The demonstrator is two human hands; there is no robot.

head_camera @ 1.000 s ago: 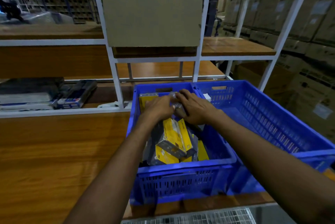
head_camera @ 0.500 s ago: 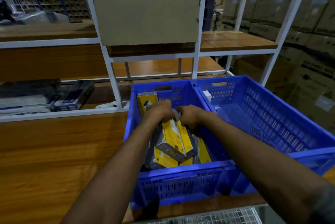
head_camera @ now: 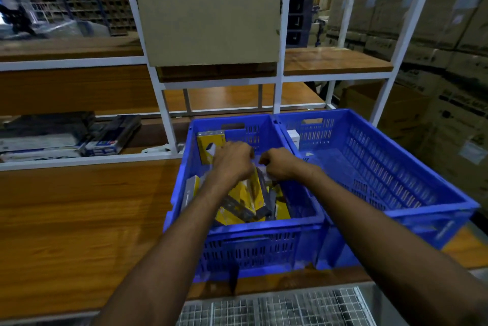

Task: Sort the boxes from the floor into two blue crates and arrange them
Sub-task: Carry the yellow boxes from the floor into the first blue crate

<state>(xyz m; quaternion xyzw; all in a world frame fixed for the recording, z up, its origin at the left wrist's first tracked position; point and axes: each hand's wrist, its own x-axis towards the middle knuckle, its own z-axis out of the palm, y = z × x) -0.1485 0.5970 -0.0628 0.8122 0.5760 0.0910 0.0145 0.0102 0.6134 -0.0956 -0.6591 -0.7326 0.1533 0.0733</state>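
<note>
— Where are the boxes?

— In the left crate (head_camera: 243,229). A tilted yellow box (head_camera: 252,193) leans across a heap of other yellow boxes (head_camera: 281,209), and an upright yellow box (head_camera: 208,144) stands against the far wall.

— And the hands?

— Both are inside that crate, close together. The left hand (head_camera: 232,160) has its grip closed over the top end of the tilted yellow box. The right hand (head_camera: 280,164) has its fingers curled just beside it; whether its grip holds anything, I cannot tell, as the spot is blurred.

— The other crate?

— The right crate (head_camera: 383,172) touches the left one, side by side on the worktop (head_camera: 79,206). A white box (head_camera: 293,138) stands in its far left corner.

— What crowds the place?

— The white shelf frame (head_camera: 169,119) rises right behind the crates, with a cardboard box (head_camera: 208,24) on its shelf above them. Dark flat packs (head_camera: 111,132) lie on the low shelf to the left. Stacked cartons (head_camera: 449,35) fill the right side, and wire mesh (head_camera: 264,307) lies at the near edge.
</note>
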